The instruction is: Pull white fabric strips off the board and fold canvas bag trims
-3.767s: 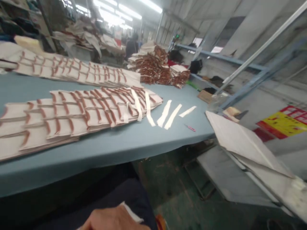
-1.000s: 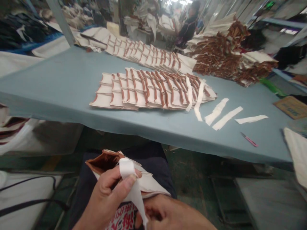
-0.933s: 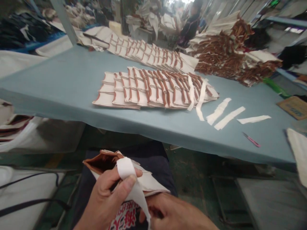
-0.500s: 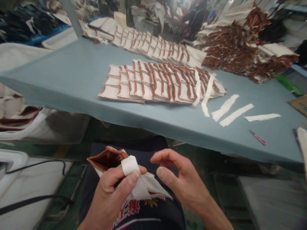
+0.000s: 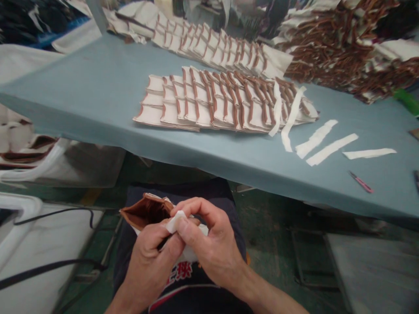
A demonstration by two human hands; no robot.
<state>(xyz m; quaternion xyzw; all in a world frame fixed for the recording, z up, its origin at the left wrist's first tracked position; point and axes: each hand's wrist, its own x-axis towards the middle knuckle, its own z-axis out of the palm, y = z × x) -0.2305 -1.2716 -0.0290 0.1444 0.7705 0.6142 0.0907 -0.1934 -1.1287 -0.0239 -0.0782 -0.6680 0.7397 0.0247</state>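
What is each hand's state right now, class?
Left hand: closed, holding the white strip.
Right hand: closed, fingers pinching the same white strip.

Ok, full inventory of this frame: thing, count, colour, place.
Held strip: 1, white, between both hands
Brown-lined piece: 1, cream outside, at the hands
Loose strips: 5, off-white, table right; two overlap the near row
Near row: many overlapping pieces, cream and brown, mid-table
Far row: same, behind it
Pile: 1, cream and brown, back right
Small tool: 1, pink handle, table right
Green item: 1, right edge
Table: 1, blue-green, centre
Bin: 1, white, left
Strap: at least 1, black, lower left
Background: too blurred to count
Left hand: 1, bare, lower centre
Right hand: 1, bare, beside it
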